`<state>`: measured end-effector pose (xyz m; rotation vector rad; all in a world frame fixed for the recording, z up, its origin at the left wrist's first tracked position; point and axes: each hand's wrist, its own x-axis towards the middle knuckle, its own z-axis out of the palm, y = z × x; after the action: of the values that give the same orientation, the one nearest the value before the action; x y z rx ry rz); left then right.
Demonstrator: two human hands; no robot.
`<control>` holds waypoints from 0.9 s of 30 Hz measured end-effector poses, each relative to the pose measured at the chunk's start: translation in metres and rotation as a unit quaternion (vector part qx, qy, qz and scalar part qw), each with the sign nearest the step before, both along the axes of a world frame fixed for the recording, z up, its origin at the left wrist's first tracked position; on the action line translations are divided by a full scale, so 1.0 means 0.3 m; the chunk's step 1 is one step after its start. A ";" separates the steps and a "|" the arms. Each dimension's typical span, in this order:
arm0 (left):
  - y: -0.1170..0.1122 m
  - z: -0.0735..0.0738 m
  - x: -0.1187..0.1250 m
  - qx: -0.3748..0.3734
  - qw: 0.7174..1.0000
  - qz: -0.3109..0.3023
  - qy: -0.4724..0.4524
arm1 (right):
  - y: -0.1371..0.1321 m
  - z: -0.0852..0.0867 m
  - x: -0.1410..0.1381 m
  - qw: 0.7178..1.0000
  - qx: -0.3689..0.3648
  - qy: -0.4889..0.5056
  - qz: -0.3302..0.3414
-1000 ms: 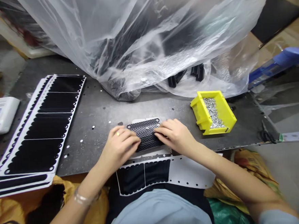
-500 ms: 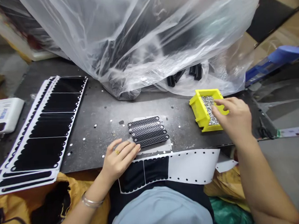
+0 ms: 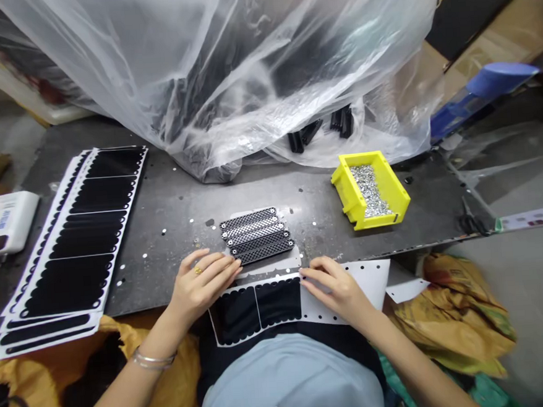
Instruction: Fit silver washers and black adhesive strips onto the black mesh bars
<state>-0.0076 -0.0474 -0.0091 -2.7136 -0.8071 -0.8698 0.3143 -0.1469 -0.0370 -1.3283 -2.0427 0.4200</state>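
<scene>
Several black strips with a mesh pattern (image 3: 257, 232) lie side by side on a light sheet on the dark table. My left hand (image 3: 205, 284) rests at their lower left corner, fingers stretched out and fingertips at the nearest strip. Over the white sheet of black stickers (image 3: 278, 302) at the table's front edge is my right hand (image 3: 337, 289). Its thumb and fingers are drawn together by the last black sticker; whatever is between them is too small to make out. Small shiny metal pieces (image 3: 370, 190) fill a yellow bin (image 3: 382, 220) farther right.
Stacked sheets of black stickers (image 3: 77, 254) lie at left beside a white device (image 3: 12, 221). Clear plastic (image 3: 227, 107) drapes over the back of the table. Scissors (image 3: 470, 219) lie near the right end. Yellow sacks (image 3: 451, 315) sit below the edge.
My right hand has moved from the yellow bin leftward and toward me, to the sticker sheet. The view has shifted slightly; my left hand stays by the mesh strips.
</scene>
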 end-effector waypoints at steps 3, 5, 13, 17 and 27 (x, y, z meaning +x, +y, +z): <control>-0.048 0.010 0.036 -0.020 1.000 0.009 -0.009 | -0.005 -0.033 -0.018 0.999 0.025 -0.035 -0.003; -0.097 -0.004 0.087 -0.052 0.998 -0.018 -0.020 | -0.013 -0.032 -0.032 0.999 0.037 -0.027 -0.011; -0.202 -0.172 0.209 -0.158 0.980 -0.114 -0.044 | -0.011 0.116 0.091 0.936 -0.237 0.238 0.108; -0.213 -0.131 0.185 -0.157 0.980 -0.073 -0.099 | 0.073 0.175 0.049 0.941 -0.172 0.293 0.009; -0.125 -0.058 0.078 -0.298 0.895 0.260 -0.206 | 0.287 0.101 -0.282 0.987 0.072 -0.024 0.141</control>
<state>0.0157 -0.0850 -0.0266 -2.5220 -2.0744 -1.2234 0.2297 -0.0608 -0.0067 -0.9761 -2.2653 0.3591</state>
